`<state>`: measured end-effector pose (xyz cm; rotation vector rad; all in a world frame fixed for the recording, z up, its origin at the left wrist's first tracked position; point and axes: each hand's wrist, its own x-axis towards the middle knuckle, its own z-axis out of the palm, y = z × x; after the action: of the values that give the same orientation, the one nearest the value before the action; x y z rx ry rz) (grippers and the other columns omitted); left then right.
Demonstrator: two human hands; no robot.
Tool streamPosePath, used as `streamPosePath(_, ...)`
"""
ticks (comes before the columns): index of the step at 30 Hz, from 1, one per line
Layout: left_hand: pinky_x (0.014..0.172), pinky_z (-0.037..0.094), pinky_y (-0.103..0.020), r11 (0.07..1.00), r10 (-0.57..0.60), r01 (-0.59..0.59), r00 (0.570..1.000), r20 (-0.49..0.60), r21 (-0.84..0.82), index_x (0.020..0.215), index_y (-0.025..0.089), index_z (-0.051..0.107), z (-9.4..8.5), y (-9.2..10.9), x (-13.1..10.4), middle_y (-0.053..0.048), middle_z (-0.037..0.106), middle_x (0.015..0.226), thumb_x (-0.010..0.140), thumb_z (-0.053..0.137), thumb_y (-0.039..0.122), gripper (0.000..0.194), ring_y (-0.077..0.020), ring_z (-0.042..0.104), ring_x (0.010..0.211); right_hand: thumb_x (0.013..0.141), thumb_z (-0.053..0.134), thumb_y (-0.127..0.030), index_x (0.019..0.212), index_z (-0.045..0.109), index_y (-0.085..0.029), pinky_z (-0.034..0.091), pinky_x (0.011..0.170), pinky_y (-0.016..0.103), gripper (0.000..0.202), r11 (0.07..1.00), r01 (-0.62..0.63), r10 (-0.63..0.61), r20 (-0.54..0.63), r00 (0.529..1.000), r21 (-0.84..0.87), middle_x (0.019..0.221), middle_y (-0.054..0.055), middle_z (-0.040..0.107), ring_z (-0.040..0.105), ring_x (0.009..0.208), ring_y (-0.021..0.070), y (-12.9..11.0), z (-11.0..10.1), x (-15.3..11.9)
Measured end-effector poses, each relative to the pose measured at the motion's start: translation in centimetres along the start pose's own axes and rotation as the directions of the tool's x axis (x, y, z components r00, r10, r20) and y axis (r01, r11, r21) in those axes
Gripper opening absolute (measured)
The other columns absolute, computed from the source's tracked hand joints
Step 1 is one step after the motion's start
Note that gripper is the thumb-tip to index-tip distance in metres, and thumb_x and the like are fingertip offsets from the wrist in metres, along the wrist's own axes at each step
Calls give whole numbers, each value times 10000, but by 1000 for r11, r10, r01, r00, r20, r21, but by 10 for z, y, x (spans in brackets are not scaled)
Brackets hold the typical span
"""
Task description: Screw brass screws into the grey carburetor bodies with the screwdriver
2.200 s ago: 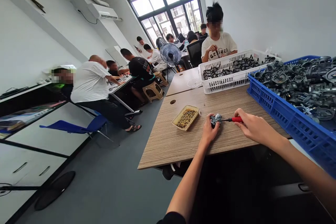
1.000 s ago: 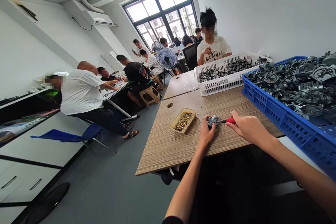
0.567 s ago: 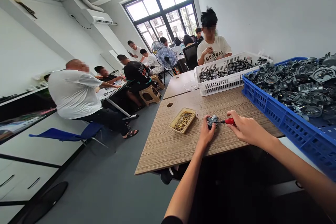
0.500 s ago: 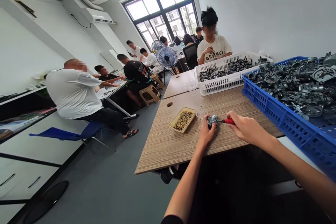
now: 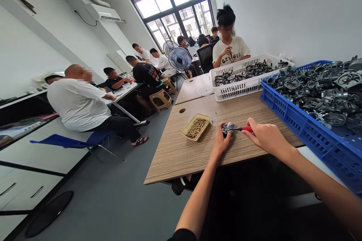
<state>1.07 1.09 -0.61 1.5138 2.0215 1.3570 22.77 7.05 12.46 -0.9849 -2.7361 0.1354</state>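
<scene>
My left hand (image 5: 221,142) is closed around a small grey metal carburetor (image 5: 228,127), held just above the wooden table (image 5: 175,154). My right hand (image 5: 267,137) grips a screwdriver by its red handle (image 5: 247,128). The dark shaft points left and its end meets the carburetor; the exact contact point is too small to make out. Left of my hands sits a shallow cream tray (image 5: 204,130) with many small brass-coloured pieces (image 5: 196,127) in it.
A blue plastic basket (image 5: 299,120) heaped with carburetors stands on the right. Behind it is a white basket (image 5: 237,93) of dark metal parts. Across the table sits a co-worker (image 5: 230,49). Another person (image 5: 79,101) sits at left near a blue chair (image 5: 65,141).
The view has shifted slightly. Both hands keep almost the same pose, with the screwdriver still at the carburetor. At left, the seated person's arm has drawn back a little.
</scene>
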Motion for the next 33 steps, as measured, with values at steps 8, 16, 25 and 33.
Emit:
streamPosePath(8,957,471,-339,1000,4,-4,1000,4,1,1338,227,438,0,0,0,-88,667,1206,969,564,309,399,-211,646,1040,1071,380,-451,1097,504,-185,288,555,297,295,999,-24,25,10,1000,-44,815,108,755,741,747,291,1,2,2)
streamPosePath(16,934,474,-332,1000,5,-5,1000,7,-7,1340,226,433,0,1,-1,-83,677,1184,969,562,314,402,-206,645,1012,1074,381,-370,1156,476,-202,320,571,279,210,992,90,-85,-52,995,88,998,105,774,748,814,249,0,7,1)
streamPosePath(25,980,470,-355,999,33,-33,999,0,-38,1337,229,437,1,1,0,-95,668,1271,955,563,285,407,-217,638,1096,1059,372,-359,1245,467,-209,351,580,283,258,991,111,-108,-45,993,75,1027,100,769,734,794,247,3,2,1)
streamPosePath(33,1000,465,-343,998,52,-52,999,-10,-39,1333,234,431,1,0,1,-85,658,1267,951,559,295,407,-206,633,1095,1059,392,-409,1244,450,-206,380,597,292,280,991,94,-91,-31,995,95,981,97,768,749,819,277,6,2,1)
